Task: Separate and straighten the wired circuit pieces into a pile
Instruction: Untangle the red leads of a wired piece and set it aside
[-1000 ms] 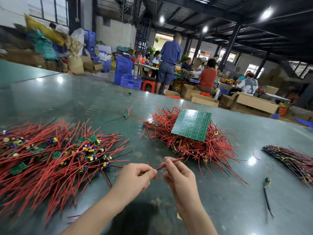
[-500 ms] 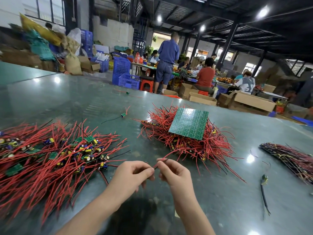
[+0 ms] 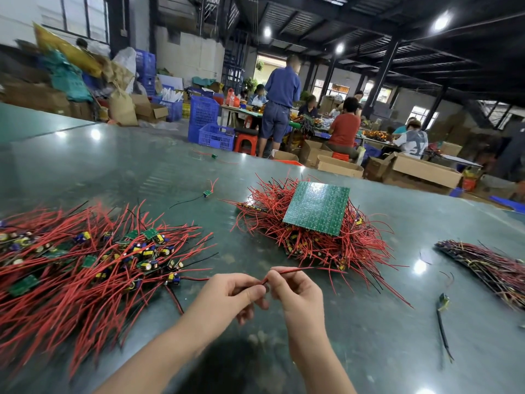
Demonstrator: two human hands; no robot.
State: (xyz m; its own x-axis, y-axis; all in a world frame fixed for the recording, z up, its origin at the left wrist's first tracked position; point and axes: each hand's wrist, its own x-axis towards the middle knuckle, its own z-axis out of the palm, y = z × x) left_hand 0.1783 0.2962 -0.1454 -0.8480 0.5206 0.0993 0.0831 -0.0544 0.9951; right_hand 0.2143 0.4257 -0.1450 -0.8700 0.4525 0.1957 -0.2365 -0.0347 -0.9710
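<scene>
Leftmost, a loose heap of wired circuit pieces point(image 3: 85, 260) sprawled over the green table point(image 3: 119, 172): red leads fanned every way, small green boards and yellow-and-blue parts showing in the middle. Further back, near mid-table, one stray piece point(image 3: 206, 193) lying alone with a black lead and red leads. At the near edge, left hand point(image 3: 227, 297) curled, thumb and forefinger pinching the near end of a red wire point(image 3: 301, 269); whatever board hangs from it hidden inside the fingers. Just beside, almost touching, right hand point(image 3: 298, 291) pinching the same wire a little farther along, the free end running right, toward the second heap. Beyond the hands, that second pile point(image 3: 318, 245) of red-wired pieces, with a square green panel point(image 3: 316, 207) lying tilted on top. Far right, a darker bundle of wired parts point(image 3: 488, 265), and nearer, a single piece point(image 3: 442, 302) with a black lead.
</scene>
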